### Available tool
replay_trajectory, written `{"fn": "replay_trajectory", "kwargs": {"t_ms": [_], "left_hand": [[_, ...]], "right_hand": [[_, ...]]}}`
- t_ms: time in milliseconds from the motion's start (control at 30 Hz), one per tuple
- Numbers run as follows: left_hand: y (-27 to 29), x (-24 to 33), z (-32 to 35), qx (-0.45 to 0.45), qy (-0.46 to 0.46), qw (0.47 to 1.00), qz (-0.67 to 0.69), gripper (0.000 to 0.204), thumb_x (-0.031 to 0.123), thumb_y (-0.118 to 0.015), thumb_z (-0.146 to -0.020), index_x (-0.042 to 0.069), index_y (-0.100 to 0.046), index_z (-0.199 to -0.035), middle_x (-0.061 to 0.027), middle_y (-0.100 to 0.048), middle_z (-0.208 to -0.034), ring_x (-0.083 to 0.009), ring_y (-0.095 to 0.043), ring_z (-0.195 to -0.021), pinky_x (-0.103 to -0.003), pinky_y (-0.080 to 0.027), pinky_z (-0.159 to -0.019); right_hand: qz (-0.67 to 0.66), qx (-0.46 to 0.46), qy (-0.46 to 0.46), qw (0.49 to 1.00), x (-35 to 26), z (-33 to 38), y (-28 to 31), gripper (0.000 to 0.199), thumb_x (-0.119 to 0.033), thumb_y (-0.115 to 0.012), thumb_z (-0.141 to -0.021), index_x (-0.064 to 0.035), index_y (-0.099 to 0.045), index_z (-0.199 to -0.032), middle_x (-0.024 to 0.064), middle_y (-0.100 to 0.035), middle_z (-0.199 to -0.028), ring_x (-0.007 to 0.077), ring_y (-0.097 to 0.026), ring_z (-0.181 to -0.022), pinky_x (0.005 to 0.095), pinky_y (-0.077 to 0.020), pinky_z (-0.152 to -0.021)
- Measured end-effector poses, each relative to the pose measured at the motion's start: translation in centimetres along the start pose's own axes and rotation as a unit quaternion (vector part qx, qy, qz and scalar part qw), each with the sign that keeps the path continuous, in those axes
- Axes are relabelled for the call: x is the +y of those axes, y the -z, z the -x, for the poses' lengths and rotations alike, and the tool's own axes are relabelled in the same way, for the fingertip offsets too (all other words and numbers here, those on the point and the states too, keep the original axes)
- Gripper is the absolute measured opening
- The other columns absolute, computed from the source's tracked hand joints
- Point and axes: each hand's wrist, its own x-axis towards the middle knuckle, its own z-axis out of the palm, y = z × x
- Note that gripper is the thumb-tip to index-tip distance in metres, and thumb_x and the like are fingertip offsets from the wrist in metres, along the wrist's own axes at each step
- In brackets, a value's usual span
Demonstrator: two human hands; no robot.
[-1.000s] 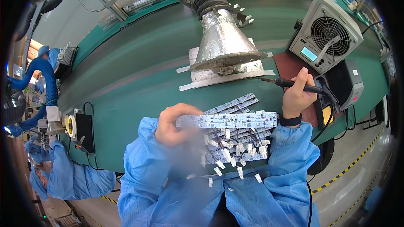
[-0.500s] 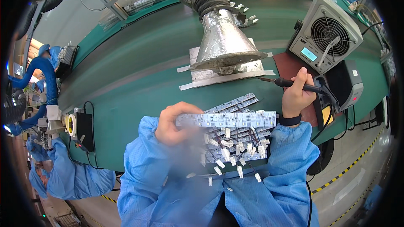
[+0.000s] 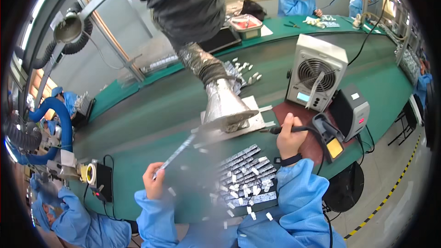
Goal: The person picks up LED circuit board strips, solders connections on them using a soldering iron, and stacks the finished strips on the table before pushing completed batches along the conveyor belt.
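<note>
My left hand (image 3: 155, 181) grips one end of a long narrow circuit-board strip (image 3: 177, 154), which slants up to the right above the green bench. My right hand (image 3: 289, 137) holds a black soldering iron (image 3: 285, 129), its tip pointing left toward the grey plate under the fume funnel. Between my blue sleeves lies a pile of white-studded circuit strips (image 3: 243, 174) with small loose white parts.
A silver fume-extraction funnel (image 3: 223, 103) on a black hose hangs over a grey plate. A white fan unit (image 3: 316, 72) and a black soldering station (image 3: 350, 110) stand on the right. Other people in blue coats work at the left and at the far bench.
My left hand has swung left with a strip, which was level over the pile and now slants up. The view has tilted upward. My right hand stays on the soldering iron.
</note>
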Motion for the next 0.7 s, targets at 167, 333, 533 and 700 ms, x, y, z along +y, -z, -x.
{"fn": "replay_trajectory", "kwargs": {"t_ms": [167,333,533,700], "left_hand": [[-1.7,-2.6,-0.4,0.105,0.017,0.991,-0.08,0.025,0.017,-0.057,-0.096,-0.001,-0.059,-0.114,-0.0038,-0.057,-0.088,-0.013,-0.054,-0.077,-0.026,-0.044,-0.067],[-4.6,-0.2,-0.5,0.126,-0.105,0.932,-0.322,0.041,0.014,-0.069,-0.081,0.002,-0.059,-0.119,-0.0147,-0.056,-0.119,-0.0349,-0.053,-0.11,-0.042,-0.042,-0.096],[-9.4,7.0,-1.3,-0.08,-0.169,0.948,-0.258,0.026,0.015,-0.07,-0.082,0.002,-0.066,-0.104,-0.0134,-0.064,-0.093,-0.0292,-0.063,-0.088,-0.037,-0.051,-0.08],[-10.8,8.1,-3.2,-0.295,-0.005,0.913,-0.283,0.041,0.034,-0.073,-0.083,0.002,-0.069,-0.108,-0.0102,-0.065,-0.086,-0.0214,-0.062,-0.076,-0.033,-0.05,-0.07]], "right_hand": [[-0.006,0.011,0.025,1.0,-0.1,0.1,0.7,0.04,-0.016,-0.056,-0.096,-0.001,-0.046,-0.06,0.0057,-0.047,-0.051,0.0112,-0.042,-0.047,0.0323,-0.031,-0.045],[-0.09,0.049,-0.012,0.995,-1.6,0.0,0.9,0.041,-0.019,-0.053,-0.099,-0.0016,-0.049,-0.063,0.0032,-0.048,-0.055,0.0092,-0.044,-0.053,0.0288,-0.0332,-0.049],[-0.08,0.034,-0.044,0.995,-3.9,1.0,4.0,0.032,-0.022,-0.052,-0.099,0.0007,-0.058,-0.077,0.0052,-0.057,-0.067,0.0128,-0.055,-0.069,0.0287,-0.0439,-0.064],[0.041,0.005,-0.027,0.999,-3.7,5.3,10.1,0.028,-0.02,-0.055,-0.097,0.0007,-0.065,-0.082,0.0077,-0.059,-0.067,0.0161,-0.058,-0.064,0.0296,-0.0442,-0.06]]}}
